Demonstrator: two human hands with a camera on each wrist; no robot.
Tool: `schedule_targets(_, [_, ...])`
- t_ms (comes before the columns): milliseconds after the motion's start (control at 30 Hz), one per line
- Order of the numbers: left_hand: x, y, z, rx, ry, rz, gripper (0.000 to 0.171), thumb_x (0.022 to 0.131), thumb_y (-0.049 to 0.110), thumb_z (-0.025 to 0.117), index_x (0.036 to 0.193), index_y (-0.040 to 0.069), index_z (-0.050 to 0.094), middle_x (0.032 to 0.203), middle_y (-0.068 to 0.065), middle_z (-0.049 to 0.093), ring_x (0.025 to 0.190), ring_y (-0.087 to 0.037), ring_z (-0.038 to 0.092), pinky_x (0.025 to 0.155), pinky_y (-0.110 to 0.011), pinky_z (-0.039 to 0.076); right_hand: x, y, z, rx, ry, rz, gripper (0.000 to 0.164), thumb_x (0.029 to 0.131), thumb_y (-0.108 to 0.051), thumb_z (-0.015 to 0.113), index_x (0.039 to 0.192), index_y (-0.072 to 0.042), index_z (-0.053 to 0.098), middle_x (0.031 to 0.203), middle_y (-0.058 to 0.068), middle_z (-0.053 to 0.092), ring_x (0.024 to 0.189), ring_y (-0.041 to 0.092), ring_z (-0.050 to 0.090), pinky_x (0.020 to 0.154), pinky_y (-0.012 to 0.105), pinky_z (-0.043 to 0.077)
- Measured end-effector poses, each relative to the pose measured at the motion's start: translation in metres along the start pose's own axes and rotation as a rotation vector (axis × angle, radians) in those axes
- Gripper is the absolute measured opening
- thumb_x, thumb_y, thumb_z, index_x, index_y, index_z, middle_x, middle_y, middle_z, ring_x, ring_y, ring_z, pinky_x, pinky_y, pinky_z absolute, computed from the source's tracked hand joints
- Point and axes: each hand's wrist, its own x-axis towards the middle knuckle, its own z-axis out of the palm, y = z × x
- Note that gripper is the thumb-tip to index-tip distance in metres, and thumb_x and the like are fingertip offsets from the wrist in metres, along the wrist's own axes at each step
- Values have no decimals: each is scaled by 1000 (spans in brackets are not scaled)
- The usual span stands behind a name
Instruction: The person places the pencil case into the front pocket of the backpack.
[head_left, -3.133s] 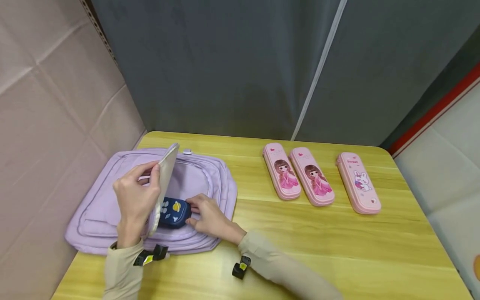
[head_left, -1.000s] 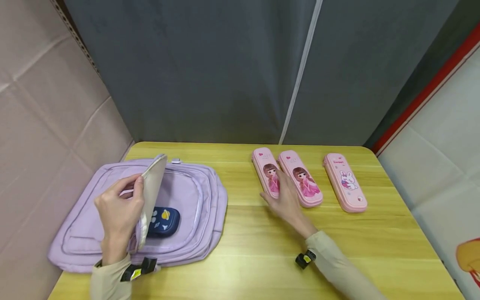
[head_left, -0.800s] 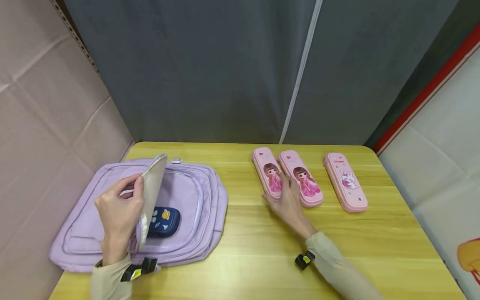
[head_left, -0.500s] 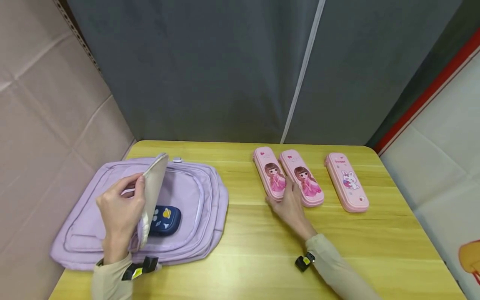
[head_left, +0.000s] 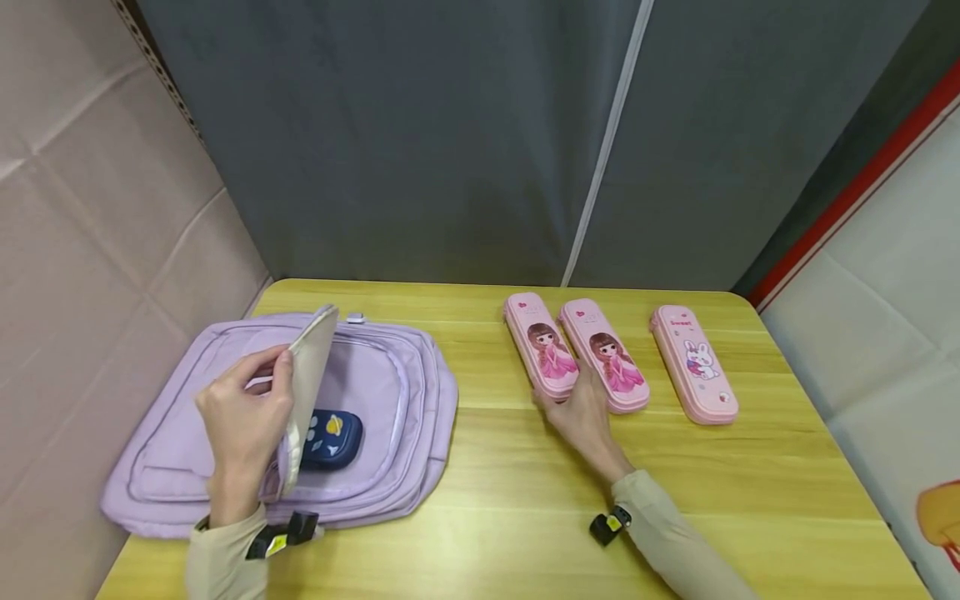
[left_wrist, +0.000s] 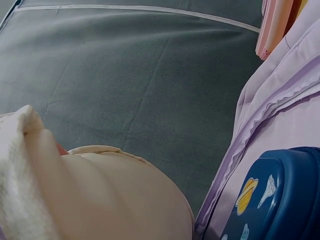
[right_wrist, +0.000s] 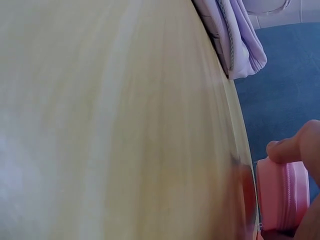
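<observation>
Pickup, we judge: left hand [head_left: 246, 421] pinches flap [head_left: 312, 375], right hand [head_left: 583, 418] grips left pink case [head_left: 537, 333]; next likely needs lifting toward bag [head_left: 375, 383].

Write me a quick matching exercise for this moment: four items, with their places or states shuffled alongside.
1. navy case
2. rabbit case
3. left hand
4. right hand

A. gripping the near end of the leftmost pink case
B. in the opened pocket of the lavender bag
C. farthest right on the table
D. pinching the raised flap

Pairs: 1-B, 2-C, 3-D, 4-A
</observation>
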Motion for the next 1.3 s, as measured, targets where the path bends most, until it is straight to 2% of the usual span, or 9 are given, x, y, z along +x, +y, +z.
schedule_targets(133, [0,-1,0,-11,4,12,14,89,4,70,97,-4,79,88,-22,77,73,27,55,66,5,46,0,-4,-2,18,-14,-14,86,78,-29,86,138,14,43,130,34,56,123,48,54,110,57,45])
schedule_targets(400, [1,-1,-1,-24,3,30,13,89,3,71,96,-4,79,88,-23,77,73,27,55,66,5,46,-5,-32,-4,72,-141,-39,89,81,-34,84,146,8,39,136,27,53,126,41,53,115,55,43])
schedule_targets(633, [1,0,-1,-20,-1,35,13,89,3,71,96,-4,79,88,-23,77,73,27,55,65,5,46,-11,-59,-3,143,-149,-194,87,75,-29,90,143,5,45,128,22,59,116,36,59,106,52,51])
schedule_targets(833, [1,-1,0,-23,-11,41,13,89,3,71,96,-4,79,88,-22,77,74,27,55,66,5,46,-15,-72,1,156,-167,-274,86,74,-31,91,141,3,48,126,18,61,115,32,60,104,49,52])
schedule_targets(1000, [1,-1,-1,-21,-14,49,13,89,3,70,96,-3,79,87,-22,77,74,27,55,66,5,47,-17,-81,5,201,-247,-334,86,75,-33,90,142,-1,48,130,15,61,120,29,59,108,49,50])
schedule_targets(1167, [1,0,-1,-19,-11,55,13,89,3,70,96,-4,79,86,-22,77,75,28,54,66,5,46,-18,-91,10,241,-330,-426,87,73,-28,91,143,1,47,131,15,61,120,28,60,107,48,52])
schedule_targets(1300, [0,1,0,-18,-14,61,13,89,2,70,96,-5,79,88,-23,77,76,29,53,67,5,46,-16,-98,17,246,-389,-478,86,74,-27,90,143,1,47,135,14,60,125,27,58,111,46,50])
